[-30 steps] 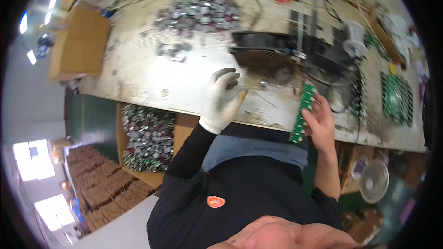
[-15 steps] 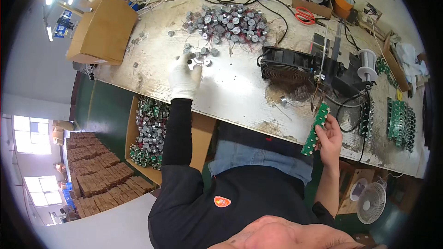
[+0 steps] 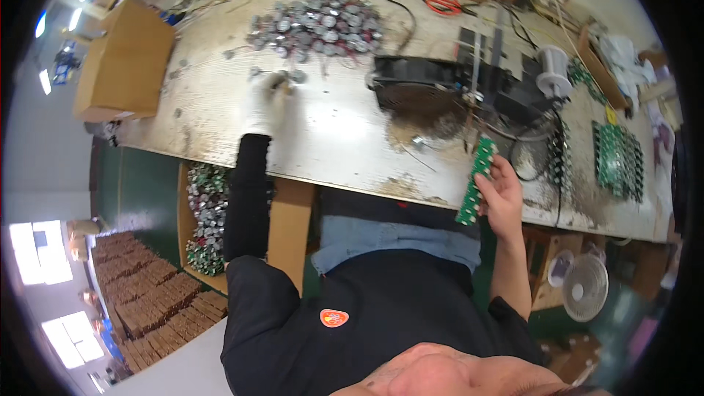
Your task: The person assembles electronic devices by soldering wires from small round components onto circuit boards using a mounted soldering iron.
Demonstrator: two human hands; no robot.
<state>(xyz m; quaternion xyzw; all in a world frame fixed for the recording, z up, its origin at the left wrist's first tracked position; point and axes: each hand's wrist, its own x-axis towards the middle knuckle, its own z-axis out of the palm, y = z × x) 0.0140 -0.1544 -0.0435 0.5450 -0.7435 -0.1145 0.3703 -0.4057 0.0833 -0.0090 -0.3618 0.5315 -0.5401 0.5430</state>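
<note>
My left hand, in a white glove and blurred, is on the tabletop beside a few small round silver motors. Its fingertips reach in among them; whether they close on one is not clear. Beyond lies a big heap of the same motors with thin reddish wires. My bare right hand grips a long green circuit board strip by its right side, thumb on top. The strip is held tilted by the table's front edge, its upper end below the soldering stand.
A black fan stands mid-table, with a solder wire spool right of it. More green boards lie at the far right. Red-handled scissors and cables lie behind. A cardboard box stands left; another box below holds assembled parts.
The whole view has shifted, so the table appears further up and left. My left hand is still among the loose motors, its fingers drawn closer together. The right hand keeps hold of the board.
</note>
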